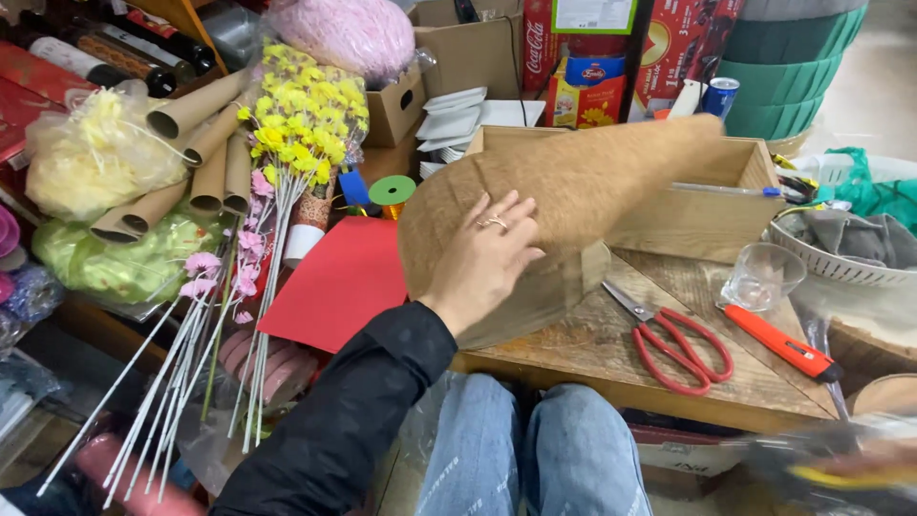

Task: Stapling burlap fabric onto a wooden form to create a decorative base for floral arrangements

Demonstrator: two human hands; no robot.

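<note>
My left hand (482, 260), in a black sleeve and wearing a ring, lies flat with fingers spread on a large curved brown sheet (583, 182). The sheet bends over the front of a low wooden box (712, 215) on the wooden worktop (592, 349); its far edge is blurred. My right hand (841, 468) is only a blur at the bottom right corner, beside clear plastic and something yellow; I cannot make out its grip.
Red-handled scissors (673, 344) and an orange utility knife (783, 346) lie on the worktop by a clear glass cup (761, 277). A white basket of cloth (841, 250) stands at the right. At the left are a red sheet (334, 282), cardboard tubes (196, 143) and artificial flower stems (287, 143).
</note>
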